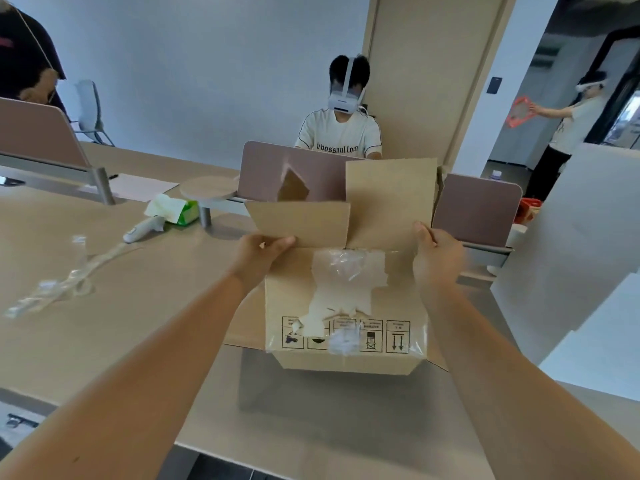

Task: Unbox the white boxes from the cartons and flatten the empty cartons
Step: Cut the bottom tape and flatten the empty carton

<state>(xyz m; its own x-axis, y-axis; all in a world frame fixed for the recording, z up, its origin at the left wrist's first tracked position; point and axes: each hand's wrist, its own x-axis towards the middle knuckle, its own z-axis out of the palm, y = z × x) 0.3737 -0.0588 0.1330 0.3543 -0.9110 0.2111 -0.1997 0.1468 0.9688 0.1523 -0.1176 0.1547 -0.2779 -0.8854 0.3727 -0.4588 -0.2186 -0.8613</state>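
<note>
A brown carton (pixel 346 306) is held up above the near edge of the surface (pixel 138 271), its printed side with handling symbols and torn clear tape facing the camera, and its flaps open at the top. The left hand (pixel 259 254) pinches the carton's upper left corner, thumb on the near side and fingers curled behind the flap. The right hand (pixel 436 251) grips the upper right corner, thumb raised along the edge of the taller flap. Whether anything is inside the carton cannot be told. On the surface's left side lies a crumpled strip of clear tape (pixel 59 282), and farther back a white controller (pixel 142 230) beside a green tissue pack (pixel 176 209). Low dividers (pixel 294 171) stand along the far edge. Beyond them sits a person (pixel 341 133) wearing a white headset.
</note>
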